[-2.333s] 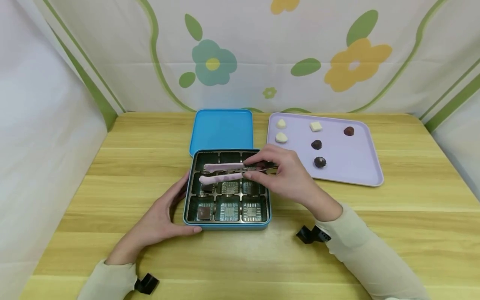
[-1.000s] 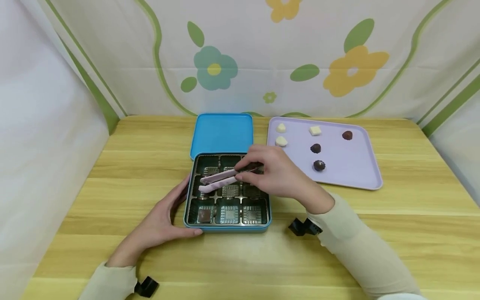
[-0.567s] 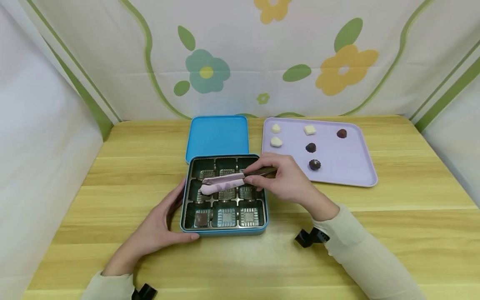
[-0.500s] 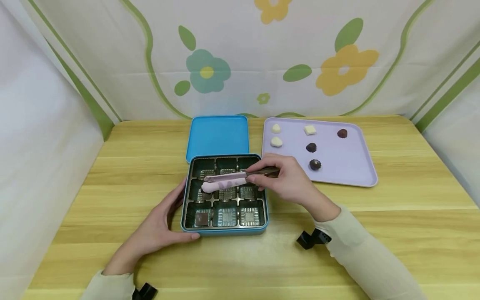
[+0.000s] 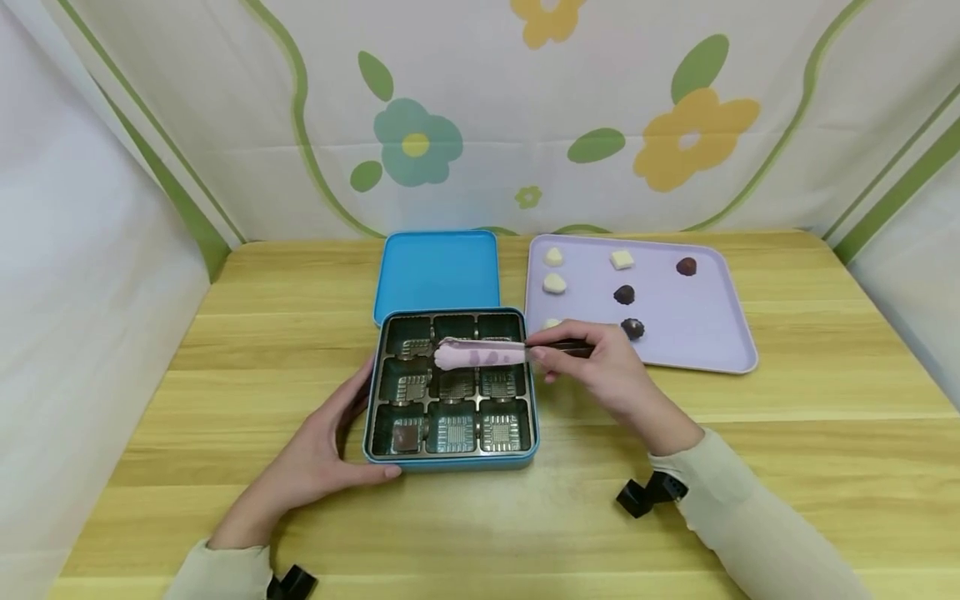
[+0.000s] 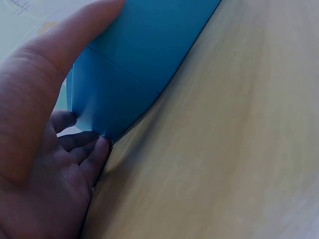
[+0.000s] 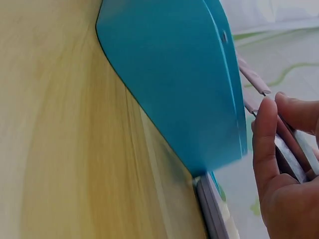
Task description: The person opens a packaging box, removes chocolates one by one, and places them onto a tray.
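In the head view, my right hand [image 5: 611, 367] pinches tongs [image 5: 480, 354] with pink paw-shaped tips, held nearly level over a blue tin [image 5: 453, 460]. The tin has a divided insert. A dark square chocolate [image 5: 406, 437] lies in its front-left compartment. The middle compartment, below the tips, looks dark; whether a chocolate is there or between the tips, I cannot tell. My left hand [image 5: 322, 446] holds the tin's front-left corner, thumb along the front wall and fingers at the left side. In the left wrist view, those fingertips [image 6: 103, 142] touch the blue wall.
A blue lid [image 5: 437, 271] lies behind the tin. To the right sits a lilac tray [image 5: 678, 325] with white chocolates [image 5: 554, 284], a white square chocolate [image 5: 622, 259], dark chocolates [image 5: 632, 329] and a reddish-brown chocolate [image 5: 686, 266]. A patterned curtain [image 5: 495, 183] hangs behind the table.
The tongs' tips have closed together, then moved right from the middle-left compartment to the centre one. The dark piece seen at middle-left is gone from there. My left hand stays on the tin.
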`<action>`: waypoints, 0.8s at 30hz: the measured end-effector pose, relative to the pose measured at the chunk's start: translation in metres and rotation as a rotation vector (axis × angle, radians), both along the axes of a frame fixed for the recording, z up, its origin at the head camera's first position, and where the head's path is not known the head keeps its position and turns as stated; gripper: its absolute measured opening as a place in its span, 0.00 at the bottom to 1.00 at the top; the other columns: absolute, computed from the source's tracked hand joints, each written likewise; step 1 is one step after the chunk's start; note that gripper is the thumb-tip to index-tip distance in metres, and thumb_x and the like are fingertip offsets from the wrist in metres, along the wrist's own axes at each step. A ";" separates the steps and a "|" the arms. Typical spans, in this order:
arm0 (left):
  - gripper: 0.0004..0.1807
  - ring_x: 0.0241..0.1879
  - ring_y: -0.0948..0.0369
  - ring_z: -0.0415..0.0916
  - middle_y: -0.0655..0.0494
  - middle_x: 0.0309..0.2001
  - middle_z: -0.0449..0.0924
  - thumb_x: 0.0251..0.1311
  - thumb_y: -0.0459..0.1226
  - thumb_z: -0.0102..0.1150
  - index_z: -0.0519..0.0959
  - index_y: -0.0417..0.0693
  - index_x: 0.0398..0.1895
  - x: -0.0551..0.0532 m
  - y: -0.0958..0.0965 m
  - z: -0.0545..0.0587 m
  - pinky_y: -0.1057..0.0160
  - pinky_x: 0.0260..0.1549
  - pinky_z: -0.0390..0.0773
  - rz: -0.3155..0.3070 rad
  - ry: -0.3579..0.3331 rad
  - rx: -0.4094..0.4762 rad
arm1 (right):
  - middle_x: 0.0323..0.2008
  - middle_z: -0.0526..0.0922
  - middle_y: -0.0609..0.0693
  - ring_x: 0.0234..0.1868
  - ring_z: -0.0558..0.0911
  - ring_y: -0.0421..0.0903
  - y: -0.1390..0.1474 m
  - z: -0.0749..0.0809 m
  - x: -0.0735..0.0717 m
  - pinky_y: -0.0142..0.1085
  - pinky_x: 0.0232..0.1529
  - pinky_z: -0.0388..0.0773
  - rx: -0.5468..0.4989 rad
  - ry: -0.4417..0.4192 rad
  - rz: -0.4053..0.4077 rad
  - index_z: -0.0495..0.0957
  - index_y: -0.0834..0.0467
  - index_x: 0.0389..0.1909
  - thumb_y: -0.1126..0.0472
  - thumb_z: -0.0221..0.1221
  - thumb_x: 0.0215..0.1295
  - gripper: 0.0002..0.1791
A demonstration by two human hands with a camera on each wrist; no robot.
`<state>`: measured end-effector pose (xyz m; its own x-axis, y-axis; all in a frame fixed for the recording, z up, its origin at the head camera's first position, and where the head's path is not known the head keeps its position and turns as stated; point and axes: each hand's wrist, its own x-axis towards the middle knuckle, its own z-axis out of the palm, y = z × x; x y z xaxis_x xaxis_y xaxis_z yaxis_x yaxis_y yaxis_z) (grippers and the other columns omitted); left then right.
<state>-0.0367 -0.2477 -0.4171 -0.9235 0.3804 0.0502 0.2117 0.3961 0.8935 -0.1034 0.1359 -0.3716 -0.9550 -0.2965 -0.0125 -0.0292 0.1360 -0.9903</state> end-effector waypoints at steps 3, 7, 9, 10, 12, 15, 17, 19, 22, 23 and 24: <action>0.74 0.83 0.71 0.52 0.56 0.88 0.51 0.45 0.40 0.90 0.46 0.69 0.89 0.000 0.000 0.000 0.83 0.75 0.56 0.000 0.002 0.000 | 0.45 0.92 0.44 0.31 0.87 0.41 0.015 0.000 -0.001 0.33 0.38 0.90 -0.010 0.026 -0.028 0.88 0.68 0.53 0.68 0.70 0.70 0.13; 0.73 0.83 0.70 0.53 0.56 0.88 0.51 0.46 0.40 0.90 0.46 0.68 0.89 0.000 0.001 0.001 0.82 0.76 0.56 -0.006 0.005 0.010 | 0.42 0.93 0.44 0.29 0.87 0.39 0.042 0.001 -0.002 0.30 0.35 0.89 -0.087 0.077 -0.084 0.88 0.69 0.50 0.71 0.68 0.70 0.10; 0.74 0.83 0.70 0.53 0.56 0.88 0.51 0.45 0.39 0.90 0.46 0.68 0.89 0.000 0.000 0.001 0.82 0.76 0.56 -0.005 0.006 0.012 | 0.41 0.93 0.45 0.29 0.86 0.38 0.058 0.002 -0.003 0.30 0.34 0.89 -0.141 0.111 -0.118 0.89 0.69 0.48 0.73 0.67 0.70 0.09; 0.74 0.83 0.70 0.53 0.56 0.88 0.51 0.45 0.39 0.90 0.46 0.68 0.89 0.000 0.001 0.000 0.82 0.76 0.56 -0.005 0.007 0.013 | 0.40 0.93 0.45 0.29 0.86 0.38 0.066 0.002 -0.002 0.30 0.35 0.89 -0.169 0.122 -0.137 0.89 0.69 0.48 0.74 0.67 0.70 0.09; 0.74 0.83 0.71 0.53 0.55 0.88 0.51 0.45 0.39 0.90 0.46 0.68 0.89 -0.001 0.001 -0.001 0.83 0.76 0.55 -0.004 0.008 0.009 | 0.39 0.93 0.46 0.30 0.87 0.39 0.084 0.004 -0.001 0.30 0.35 0.89 -0.214 0.139 -0.170 0.89 0.69 0.48 0.76 0.65 0.70 0.09; 0.74 0.83 0.71 0.53 0.55 0.88 0.51 0.45 0.40 0.90 0.46 0.69 0.89 -0.002 0.001 -0.002 0.83 0.75 0.55 -0.006 0.010 0.002 | 0.37 0.93 0.48 0.30 0.88 0.40 0.111 0.005 0.002 0.29 0.36 0.89 -0.243 0.146 -0.225 0.89 0.69 0.48 0.78 0.64 0.70 0.11; 0.74 0.83 0.71 0.53 0.55 0.88 0.50 0.45 0.40 0.90 0.45 0.69 0.89 -0.002 0.002 -0.004 0.83 0.76 0.55 -0.010 0.008 0.004 | 0.37 0.93 0.48 0.30 0.88 0.40 0.130 0.005 0.005 0.29 0.37 0.89 -0.250 0.137 -0.267 0.90 0.68 0.49 0.78 0.64 0.70 0.11; 0.74 0.83 0.72 0.53 0.55 0.88 0.50 0.45 0.39 0.90 0.45 0.69 0.89 -0.002 0.001 -0.005 0.83 0.75 0.55 -0.009 0.008 0.006 | 0.38 0.93 0.47 0.30 0.88 0.40 0.147 0.003 0.008 0.28 0.38 0.89 -0.250 0.132 -0.304 0.89 0.69 0.50 0.78 0.64 0.70 0.12; 0.75 0.82 0.73 0.53 0.55 0.88 0.51 0.44 0.39 0.90 0.46 0.69 0.89 -0.002 0.000 -0.005 0.83 0.75 0.56 -0.004 0.011 0.009 | 0.39 0.94 0.48 0.31 0.89 0.40 0.171 -0.002 0.012 0.27 0.38 0.89 -0.264 0.119 -0.360 0.89 0.69 0.51 0.79 0.64 0.69 0.13; 0.75 0.82 0.73 0.53 0.55 0.88 0.51 0.44 0.39 0.90 0.46 0.69 0.89 -0.002 0.000 -0.006 0.84 0.75 0.56 -0.001 0.012 0.007 | 0.40 0.94 0.48 0.31 0.89 0.41 0.179 -0.005 0.014 0.27 0.38 0.89 -0.276 0.113 -0.376 0.89 0.70 0.51 0.79 0.63 0.69 0.13; 0.75 0.82 0.73 0.53 0.55 0.88 0.51 0.44 0.39 0.90 0.46 0.69 0.89 -0.002 0.000 -0.006 0.84 0.74 0.56 0.001 0.011 0.005 | 0.40 0.94 0.49 0.32 0.90 0.41 0.187 -0.007 0.015 0.27 0.37 0.89 -0.290 0.109 -0.391 0.89 0.71 0.51 0.80 0.63 0.69 0.13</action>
